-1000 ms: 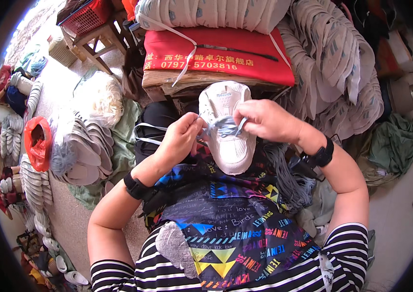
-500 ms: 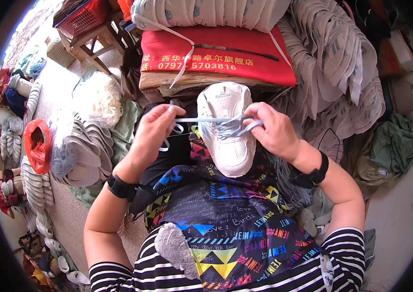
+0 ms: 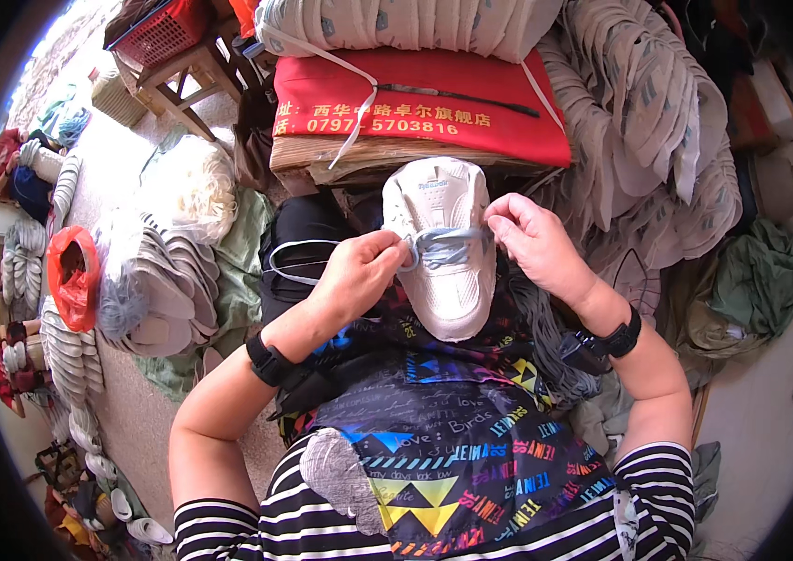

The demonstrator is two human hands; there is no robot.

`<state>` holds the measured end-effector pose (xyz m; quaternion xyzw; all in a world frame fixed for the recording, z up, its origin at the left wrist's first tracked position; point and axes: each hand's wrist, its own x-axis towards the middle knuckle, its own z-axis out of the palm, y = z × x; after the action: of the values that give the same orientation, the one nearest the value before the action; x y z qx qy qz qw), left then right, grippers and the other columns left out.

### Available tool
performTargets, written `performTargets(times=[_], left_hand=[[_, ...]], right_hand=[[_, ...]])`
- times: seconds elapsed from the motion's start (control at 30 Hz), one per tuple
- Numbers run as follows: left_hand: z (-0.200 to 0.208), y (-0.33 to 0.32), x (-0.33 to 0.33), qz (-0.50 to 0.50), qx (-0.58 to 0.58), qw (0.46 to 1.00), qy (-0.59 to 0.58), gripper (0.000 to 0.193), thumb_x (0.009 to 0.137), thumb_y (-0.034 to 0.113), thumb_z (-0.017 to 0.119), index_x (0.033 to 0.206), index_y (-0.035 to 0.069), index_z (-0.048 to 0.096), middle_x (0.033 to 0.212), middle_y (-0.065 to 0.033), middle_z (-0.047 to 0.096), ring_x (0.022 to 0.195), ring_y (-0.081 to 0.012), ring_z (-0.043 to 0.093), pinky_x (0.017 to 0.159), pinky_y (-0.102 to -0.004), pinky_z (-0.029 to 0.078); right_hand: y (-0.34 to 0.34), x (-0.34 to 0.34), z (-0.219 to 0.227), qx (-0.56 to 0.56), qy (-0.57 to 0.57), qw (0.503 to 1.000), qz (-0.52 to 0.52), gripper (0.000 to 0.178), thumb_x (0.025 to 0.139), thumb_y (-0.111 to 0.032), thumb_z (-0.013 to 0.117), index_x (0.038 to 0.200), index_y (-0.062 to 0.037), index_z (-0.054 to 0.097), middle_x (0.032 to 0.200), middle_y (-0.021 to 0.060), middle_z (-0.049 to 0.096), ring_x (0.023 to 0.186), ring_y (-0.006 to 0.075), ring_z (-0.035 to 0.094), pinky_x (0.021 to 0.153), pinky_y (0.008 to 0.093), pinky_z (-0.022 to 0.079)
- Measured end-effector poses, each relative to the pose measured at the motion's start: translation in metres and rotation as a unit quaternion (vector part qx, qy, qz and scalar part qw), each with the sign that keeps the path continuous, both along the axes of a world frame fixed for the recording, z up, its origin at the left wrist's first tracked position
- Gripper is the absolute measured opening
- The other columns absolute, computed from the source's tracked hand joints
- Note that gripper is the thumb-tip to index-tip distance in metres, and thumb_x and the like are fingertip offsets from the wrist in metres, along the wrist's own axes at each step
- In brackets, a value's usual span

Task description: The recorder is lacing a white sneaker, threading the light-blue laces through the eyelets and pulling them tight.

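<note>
A white shoe upper [image 3: 448,304] stands toe toward me over my lap, with blue-grey lace [image 3: 457,245] crossing its eyelets. My left hand [image 3: 359,271] pinches the lace at the upper's left edge; a loose loop of lace [image 3: 295,245] curves out beyond that hand. At the opposite edge is my right hand [image 3: 539,245], its thumb and fingers drawn together beside the eyelets. Whatever lies between those fingertips is too small to make out.
A wooden bench [image 3: 340,154] topped with red cloth [image 3: 415,75] stands just beyond the shoe, with a dark thin tool [image 3: 457,96] lying on it. Stacked white uppers [image 3: 640,112] rise at the right. Bundled pieces [image 3: 158,280] and a red plastic bag [image 3: 72,279] are at left.
My left hand has come right and down to the upper's edge. The lace formerly stretched between my hands now lies across the eyelets, and a loop hangs out leftward.
</note>
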<state>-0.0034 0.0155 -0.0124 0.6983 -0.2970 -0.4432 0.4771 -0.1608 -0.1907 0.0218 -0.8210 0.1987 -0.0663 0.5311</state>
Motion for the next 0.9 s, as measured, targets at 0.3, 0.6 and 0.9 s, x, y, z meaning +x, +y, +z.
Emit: performTargets(times=[0.3,0.6,0.9], left_hand=[[0.016,-0.009,0.009,-0.037,0.060,0.992,-0.106,0.027,0.090,0.018,0.051,0.083,-0.003,0.066,0.069,-0.0061,0.063,0.063,-0.0112,0.056,0.060,-0.0297,0.047],[0.031,-0.018,0.013,-0.124,0.024,0.900,-0.417,0.021,0.085,0.019,0.056,0.076,0.001,0.062,0.074,-0.0168,0.061,0.074,-0.0356,0.063,0.067,-0.0443,0.050],[0.054,-0.026,0.040,-0.230,-0.143,0.782,-0.562,0.026,0.071,0.010,0.072,0.093,0.009,0.058,0.100,-0.0089,0.052,0.096,-0.0289,0.059,0.080,-0.0404,0.049]], right_hand=[[0.011,0.008,0.006,0.128,-0.005,0.991,-0.023,0.001,0.094,-0.004,0.054,0.095,-0.0031,0.055,0.079,0.0010,0.060,0.066,0.0059,0.056,0.059,0.0211,0.047],[0.009,0.012,0.011,-0.108,0.024,0.993,0.049,0.009,0.092,-0.003,0.054,0.101,-0.0027,0.051,0.077,0.0056,0.062,0.069,0.0144,0.064,0.057,0.0311,0.050],[-0.005,0.025,0.041,-0.393,0.048,0.873,0.284,0.041,0.082,0.001,0.057,0.121,-0.0038,0.046,0.081,0.0160,0.064,0.080,0.0369,0.065,0.070,0.0453,0.052]])
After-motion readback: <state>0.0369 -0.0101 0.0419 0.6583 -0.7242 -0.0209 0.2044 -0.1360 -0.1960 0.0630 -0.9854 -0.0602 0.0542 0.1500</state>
